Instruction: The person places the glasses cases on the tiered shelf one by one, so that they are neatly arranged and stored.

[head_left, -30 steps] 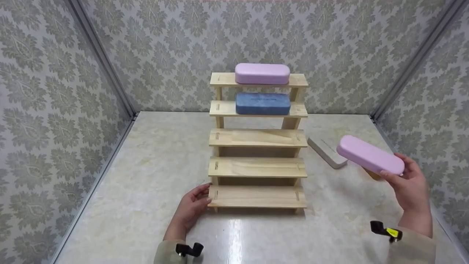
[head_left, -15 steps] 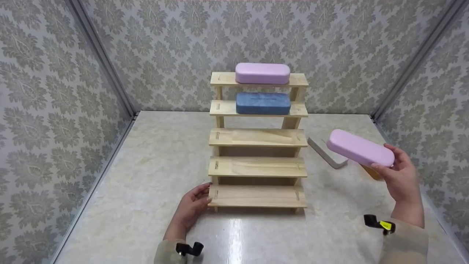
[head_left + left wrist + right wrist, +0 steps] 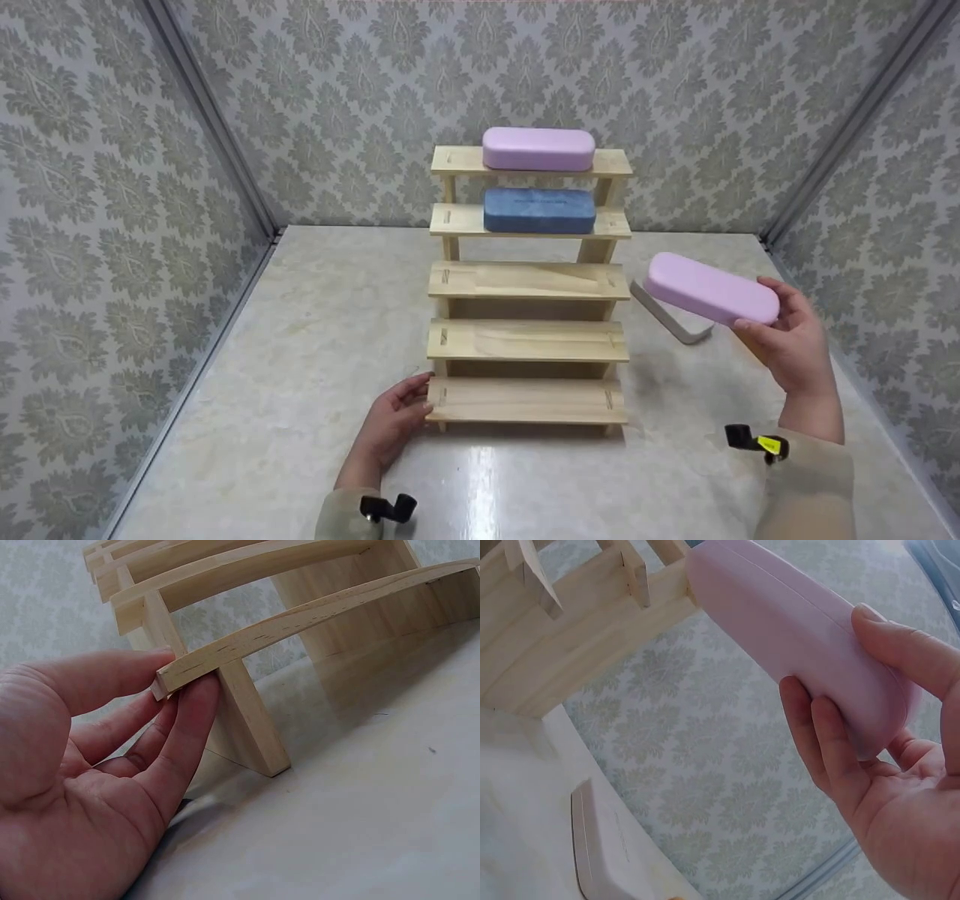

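The right hand point(image 3: 801, 349) grips a pink glasses case point(image 3: 711, 289) by its near end, well above the tabletop point(image 3: 315, 322) and to the right of the wooden tiered rack point(image 3: 529, 281). Its fingers are parted only by the case's thickness, the thumb pressing along the seam side and two fingers curled against the opposite face. Holding just the end probably keeps most of the case's length clear of the fingers, free to meet a tier first.

The left hand point(image 3: 390, 424) pinches the left end of the lowest tier, thumb above and fingers beneath, next to the leg; that hold seems meant to steady the light rack.

The held case's long axis slants: its far end points left and away from the person, toward the rack, while the gripped end sits lower right in the head view. By contrast, the other pink case point(image 3: 538, 148) on the top tier and the blue case point(image 3: 538, 210) on the second lie lengthwise along their boards, likely because the boards are narrow.

On the tabletop, a white case point(image 3: 688, 328) lies diagonally, partly hidden by the held one; an orange item point(image 3: 748, 346) beside it is mostly covered.
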{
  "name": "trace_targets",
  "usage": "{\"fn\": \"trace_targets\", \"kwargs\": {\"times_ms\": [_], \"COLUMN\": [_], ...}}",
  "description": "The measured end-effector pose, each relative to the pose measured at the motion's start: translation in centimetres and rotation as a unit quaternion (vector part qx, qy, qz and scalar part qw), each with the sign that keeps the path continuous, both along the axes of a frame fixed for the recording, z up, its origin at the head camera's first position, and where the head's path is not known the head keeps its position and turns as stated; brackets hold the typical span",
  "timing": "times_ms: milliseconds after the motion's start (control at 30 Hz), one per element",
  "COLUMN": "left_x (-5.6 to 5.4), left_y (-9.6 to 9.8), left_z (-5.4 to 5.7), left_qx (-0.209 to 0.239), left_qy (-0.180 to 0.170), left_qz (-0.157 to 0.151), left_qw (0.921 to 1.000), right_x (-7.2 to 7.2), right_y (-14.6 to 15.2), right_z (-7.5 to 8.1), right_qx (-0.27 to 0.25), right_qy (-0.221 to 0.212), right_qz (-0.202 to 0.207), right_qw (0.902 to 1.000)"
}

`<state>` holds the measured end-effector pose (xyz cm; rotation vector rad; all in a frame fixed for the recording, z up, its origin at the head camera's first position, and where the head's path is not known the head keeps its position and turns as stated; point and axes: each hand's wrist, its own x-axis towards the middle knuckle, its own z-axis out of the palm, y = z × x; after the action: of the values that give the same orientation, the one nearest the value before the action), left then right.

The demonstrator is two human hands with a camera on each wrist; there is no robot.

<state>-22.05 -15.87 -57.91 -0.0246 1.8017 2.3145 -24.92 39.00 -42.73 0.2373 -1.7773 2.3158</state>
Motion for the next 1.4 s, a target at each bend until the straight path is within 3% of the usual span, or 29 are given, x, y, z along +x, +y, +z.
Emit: {"fn": "trace_targets", "kwargs": {"times_ms": [467, 833, 1400], "left_x": [0.0, 0.0, -0.1], "left_y": [0.0, 0.0, 0.0], "left_z": [0.2, 0.2, 0.2], "left_qx": [-0.011, 0.007, -0.019], "left_qy": [-0.003, -0.002, -0.003], "left_qz": [-0.006, 0.0, 0.006], "left_qw": [0.9999, 1.0, 0.9998], "right_x": [-2.2, -3.4, -5.7], "right_y": [-3.5, -6.8, -11.8], "right_z": [1.2, 2.1, 2.6], "right_qx": [0.042, 0.075, 0.144], "right_qy": [0.031, 0.007, -0.012], "right_qz": [0.025, 0.037, 0.074], "right_qw": [0.9983, 0.9964, 0.9867]}}
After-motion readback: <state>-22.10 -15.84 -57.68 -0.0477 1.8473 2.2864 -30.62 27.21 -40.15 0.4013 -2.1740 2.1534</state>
